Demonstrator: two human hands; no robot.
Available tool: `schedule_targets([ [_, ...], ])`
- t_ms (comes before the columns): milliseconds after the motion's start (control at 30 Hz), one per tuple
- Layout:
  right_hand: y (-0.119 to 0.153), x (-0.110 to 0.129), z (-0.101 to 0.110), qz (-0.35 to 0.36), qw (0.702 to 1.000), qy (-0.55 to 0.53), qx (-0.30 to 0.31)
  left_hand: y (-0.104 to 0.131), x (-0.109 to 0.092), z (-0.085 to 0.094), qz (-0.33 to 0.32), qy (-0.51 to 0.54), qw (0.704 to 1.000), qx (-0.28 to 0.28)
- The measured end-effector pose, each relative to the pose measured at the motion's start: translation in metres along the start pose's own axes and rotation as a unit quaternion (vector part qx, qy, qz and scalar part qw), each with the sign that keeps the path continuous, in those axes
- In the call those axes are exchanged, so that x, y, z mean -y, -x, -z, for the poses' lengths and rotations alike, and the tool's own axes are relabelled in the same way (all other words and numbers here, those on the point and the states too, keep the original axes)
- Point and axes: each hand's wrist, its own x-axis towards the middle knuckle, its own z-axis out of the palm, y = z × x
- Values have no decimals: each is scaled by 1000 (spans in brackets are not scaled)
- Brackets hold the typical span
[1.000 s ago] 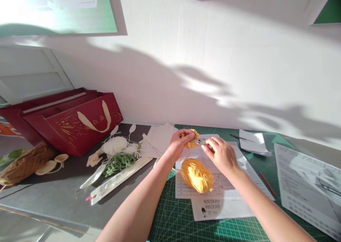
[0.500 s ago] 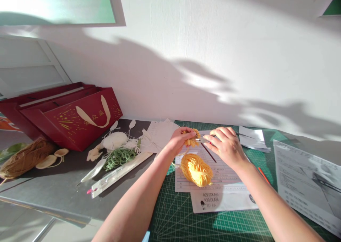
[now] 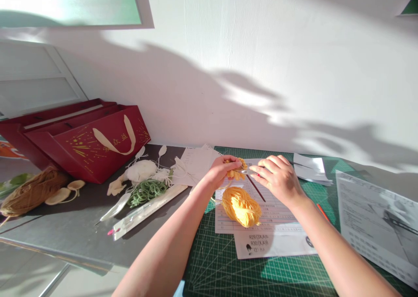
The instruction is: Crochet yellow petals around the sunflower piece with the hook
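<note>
Sunlight and shadow streak a white wall behind a dark worktop, where a person's two bare hands meet right of the frame's center, above a green cutting mat. Thumb and fingers of the left hand close on a yellow crocheted piece, which pokes out past the fingertips toward the middle right. Opposite it, the right hand, fingers bent and loosely drawn together, grips a silver-tipped tool that reaches the piece; the palm hides much of its handle. Just below both hands, touching neither, a yellow yarn ball rests on printed sheets. A slim dark stick slants between the ball and the right hand. At left of the frame, a red gift bag stands behind brown yarn, with green yarn lying nearer the center.
</note>
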Motion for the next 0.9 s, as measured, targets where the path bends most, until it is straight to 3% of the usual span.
schedule_targets([
  [900,1,-3,1,6,1000,-18,7,-3,6,2,16,-4,1000,17],
])
